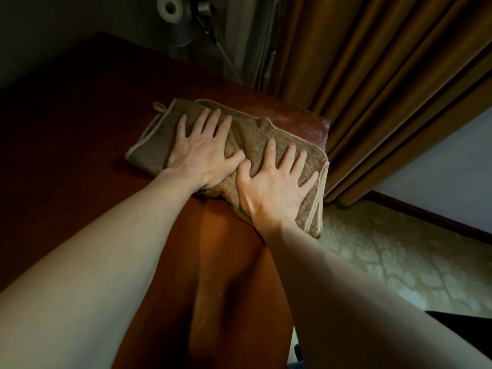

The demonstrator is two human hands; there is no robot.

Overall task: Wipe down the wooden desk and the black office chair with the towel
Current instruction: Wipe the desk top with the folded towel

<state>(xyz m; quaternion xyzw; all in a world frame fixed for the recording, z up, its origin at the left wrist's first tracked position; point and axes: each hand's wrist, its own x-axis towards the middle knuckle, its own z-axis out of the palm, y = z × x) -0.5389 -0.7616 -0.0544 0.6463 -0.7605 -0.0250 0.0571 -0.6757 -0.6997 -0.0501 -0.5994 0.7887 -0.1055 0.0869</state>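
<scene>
We see the dark reddish-brown wooden desk (80,129) filling most of the view, with heavy golden-brown pleated curtains (372,89) hanging just past its far right corner. The folded brown terry towel with pale piping (253,139) lies at that corner, its right side drooping over the desk's right edge. Our left hand (202,153) and right hand (269,187) rest side by side on it, fingers straight and spread, palms pressing down, neither curled round the cloth. We judge the desk wipe to be in hand, with a pale dusty patch showing beyond the towel. The next move calls for even pressure across that patch without shoving the towel off the edge; the chair is not yet wiped
</scene>
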